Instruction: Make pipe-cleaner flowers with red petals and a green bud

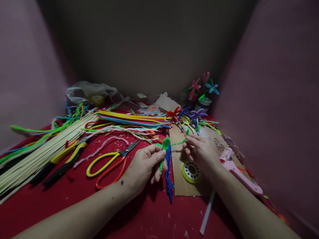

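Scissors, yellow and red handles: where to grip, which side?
Likely the yellow loop, from the person's near left: the scissors lie blades pointing away, loops spread, with the left hand close beside the red loop.

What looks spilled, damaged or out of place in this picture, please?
Nothing looks clearly damaged. Only the small pale scraps look slightly odd: they lie scattered on the red surface at the lower middle, like litter, not laid together.
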`<state>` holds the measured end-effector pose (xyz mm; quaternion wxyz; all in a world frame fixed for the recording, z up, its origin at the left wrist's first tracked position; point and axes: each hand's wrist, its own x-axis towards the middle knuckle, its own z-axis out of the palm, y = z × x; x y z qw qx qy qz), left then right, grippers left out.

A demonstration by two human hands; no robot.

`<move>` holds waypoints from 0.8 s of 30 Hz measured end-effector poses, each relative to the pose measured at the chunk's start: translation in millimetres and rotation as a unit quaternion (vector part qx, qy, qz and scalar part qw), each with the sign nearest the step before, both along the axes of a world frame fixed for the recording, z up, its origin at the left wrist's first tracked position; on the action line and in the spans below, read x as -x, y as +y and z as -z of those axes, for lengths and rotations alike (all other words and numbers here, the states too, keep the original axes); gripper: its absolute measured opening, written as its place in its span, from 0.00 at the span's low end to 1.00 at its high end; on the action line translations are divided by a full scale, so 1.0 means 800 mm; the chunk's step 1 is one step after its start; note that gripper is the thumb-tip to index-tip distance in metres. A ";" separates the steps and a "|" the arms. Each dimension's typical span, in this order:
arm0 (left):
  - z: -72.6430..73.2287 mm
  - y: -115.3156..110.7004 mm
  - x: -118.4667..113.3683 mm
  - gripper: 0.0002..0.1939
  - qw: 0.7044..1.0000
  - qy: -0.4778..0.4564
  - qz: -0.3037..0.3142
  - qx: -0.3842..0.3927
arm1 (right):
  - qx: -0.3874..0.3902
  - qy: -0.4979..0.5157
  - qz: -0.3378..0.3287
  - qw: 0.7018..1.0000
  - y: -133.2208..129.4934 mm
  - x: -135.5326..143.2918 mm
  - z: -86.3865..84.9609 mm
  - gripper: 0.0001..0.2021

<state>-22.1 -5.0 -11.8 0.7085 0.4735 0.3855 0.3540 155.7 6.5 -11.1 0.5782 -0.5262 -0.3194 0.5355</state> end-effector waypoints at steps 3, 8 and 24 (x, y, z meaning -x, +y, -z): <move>0.000 -0.001 0.000 0.12 1.000 0.012 0.004 -0.004 | -0.047 0.006 0.044 0.998 0.002 -0.001 -0.003 0.14; 0.000 -0.003 -0.001 0.13 0.999 0.035 0.007 -0.017 | -0.123 -0.236 0.070 0.961 -0.034 -0.027 -0.030 0.15; 0.014 0.002 -0.004 0.15 0.997 0.072 0.027 -0.003 | -0.058 -0.785 0.154 0.598 -0.135 -0.125 0.052 0.27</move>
